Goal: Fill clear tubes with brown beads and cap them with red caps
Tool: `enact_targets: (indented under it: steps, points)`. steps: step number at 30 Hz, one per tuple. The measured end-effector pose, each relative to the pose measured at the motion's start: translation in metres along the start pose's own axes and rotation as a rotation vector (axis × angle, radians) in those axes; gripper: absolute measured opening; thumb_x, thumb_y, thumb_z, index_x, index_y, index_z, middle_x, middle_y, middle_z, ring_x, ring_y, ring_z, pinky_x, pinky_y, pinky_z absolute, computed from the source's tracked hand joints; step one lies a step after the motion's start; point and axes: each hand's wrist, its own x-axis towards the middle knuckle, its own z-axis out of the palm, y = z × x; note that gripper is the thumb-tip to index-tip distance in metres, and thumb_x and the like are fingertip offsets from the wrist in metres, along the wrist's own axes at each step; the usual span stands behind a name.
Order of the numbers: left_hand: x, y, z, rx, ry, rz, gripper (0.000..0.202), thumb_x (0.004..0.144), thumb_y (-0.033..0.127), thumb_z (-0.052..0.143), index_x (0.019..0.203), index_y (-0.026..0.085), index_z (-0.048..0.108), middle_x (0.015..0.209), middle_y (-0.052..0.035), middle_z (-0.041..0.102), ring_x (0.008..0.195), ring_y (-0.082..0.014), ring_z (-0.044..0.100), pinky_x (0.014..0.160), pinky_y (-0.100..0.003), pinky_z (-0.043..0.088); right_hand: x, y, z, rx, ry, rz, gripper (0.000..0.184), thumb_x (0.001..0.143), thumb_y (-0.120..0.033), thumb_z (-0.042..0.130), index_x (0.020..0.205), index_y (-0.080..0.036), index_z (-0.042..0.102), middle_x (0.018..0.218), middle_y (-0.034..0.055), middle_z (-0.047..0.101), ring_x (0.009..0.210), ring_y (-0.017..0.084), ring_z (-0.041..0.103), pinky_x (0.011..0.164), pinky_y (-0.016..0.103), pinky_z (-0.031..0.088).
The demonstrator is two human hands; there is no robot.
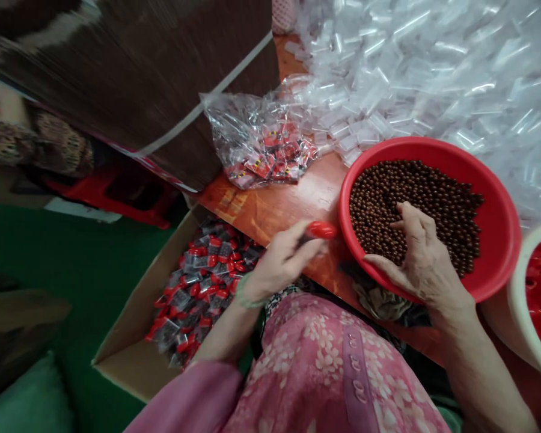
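My right hand reaches into a red bowl filled with small brown beads; its fingers curl down into the beads, and what they pinch is hidden. My left hand is closed round a small item with a red cap, held beside the bowl's left rim above the edge of the wooden table. A green bangle sits on my left wrist.
A cardboard box of packed red-capped items stands on the green floor at left. A clear bag of red packets lies on the table. Clear plastic tubes are heaped behind. A white bowl of red caps stands at right.
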Motion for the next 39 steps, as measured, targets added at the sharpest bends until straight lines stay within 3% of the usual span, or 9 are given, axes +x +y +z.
enact_targets:
  steps: [5,9,12,17,21,24,28,32,39]
  points:
    - [-0.095,-0.04,-0.112,0.751,0.385,-0.308,0.027,0.09,0.054,0.064,0.09,0.027,0.067,0.075,-0.0026,0.071,0.064,-0.0246,0.064,0.062,-0.038,0.052,-0.002,0.004,0.003,-0.064,-0.117,0.069,0.062,0.099,-0.041,0.064,0.152,-0.015,0.044,0.139,0.0217,0.06,0.12,0.035,0.069,0.09,0.05,0.066]
    - [-0.091,-0.054,-0.136,0.911,0.617,-0.098,0.026,0.085,0.049,0.065,0.105,0.033,0.071,0.109,-0.0085,0.076,0.104,-0.0368,0.07,0.089,-0.054,0.057,0.004,-0.002,0.009,-0.086,-0.161,0.026,0.034,0.102,-0.035,0.058,0.129,-0.014,0.061,0.133,0.0185,0.065,0.107,0.028,0.073,0.088,0.043,0.066]
    - [-0.018,-0.049,-0.109,0.791,0.464,0.047,0.028,0.095,0.044,0.058,0.117,0.031,0.071,0.121,-0.007,0.075,0.111,-0.0335,0.071,0.102,-0.053,0.056,0.005,-0.006,0.012,-0.093,-0.192,0.034,0.026,0.104,-0.033,0.055,0.12,-0.015,0.064,0.129,0.0153,0.068,0.101,0.024,0.074,0.089,0.039,0.064]
    - [0.16,-0.042,-0.048,0.814,0.112,0.198,0.032,0.1,0.023,0.047,0.123,0.013,0.067,0.132,-0.0169,0.069,0.123,-0.0283,0.065,0.112,-0.045,0.05,-0.004,-0.001,0.018,-0.139,-0.257,0.087,0.02,0.104,-0.03,0.055,0.116,-0.017,0.064,0.116,0.0112,0.072,0.093,0.023,0.074,0.083,0.037,0.062]
    - [0.263,-0.05,-0.027,1.079,0.157,0.038,0.035,0.099,0.015,0.044,0.127,0.005,0.061,0.145,-0.0264,0.057,0.137,-0.0355,0.052,0.119,-0.053,0.038,-0.006,0.001,0.021,-0.154,-0.28,0.126,0.015,0.102,-0.027,0.056,0.109,-0.018,0.065,0.102,0.0087,0.072,0.083,0.022,0.072,0.075,0.036,0.059]
    - [0.291,-0.063,-0.022,1.083,0.208,-0.087,0.039,0.098,0.012,0.044,0.134,0.002,0.054,0.144,-0.0304,0.055,0.136,-0.0368,0.052,0.116,-0.058,0.037,-0.004,-0.001,0.021,-0.154,-0.316,0.148,0.013,0.103,-0.026,0.054,0.108,-0.019,0.065,0.099,0.0077,0.071,0.084,0.022,0.071,0.077,0.036,0.059]
    - [0.273,-0.085,-0.014,1.039,0.16,-0.057,0.042,0.096,0.008,0.04,0.134,-0.003,0.052,0.137,-0.0341,0.059,0.132,-0.0375,0.055,0.114,-0.056,0.04,-0.004,-0.001,0.02,-0.194,-0.336,0.152,0.016,0.104,-0.027,0.052,0.11,-0.018,0.064,0.102,0.0097,0.072,0.085,0.023,0.072,0.078,0.039,0.058]
    - [0.229,-0.102,-0.008,0.942,0.077,0.062,0.042,0.094,0.006,0.042,0.133,0.007,0.059,0.14,-0.0252,0.063,0.137,-0.0322,0.055,0.118,-0.049,0.041,-0.004,-0.001,0.019,-0.191,-0.34,0.123,0.017,0.105,-0.027,0.051,0.108,-0.017,0.064,0.101,0.0109,0.072,0.085,0.023,0.071,0.078,0.039,0.057]
    - [0.151,-0.099,-0.017,0.59,0.142,0.122,0.036,0.1,0.02,0.048,0.13,0.014,0.068,0.132,-0.0151,0.073,0.123,-0.0237,0.07,0.11,-0.041,0.055,-0.001,0.001,0.011,-0.085,-0.353,0.158,0.018,0.105,-0.028,0.051,0.112,-0.018,0.065,0.099,0.0079,0.072,0.087,0.022,0.071,0.08,0.038,0.057]
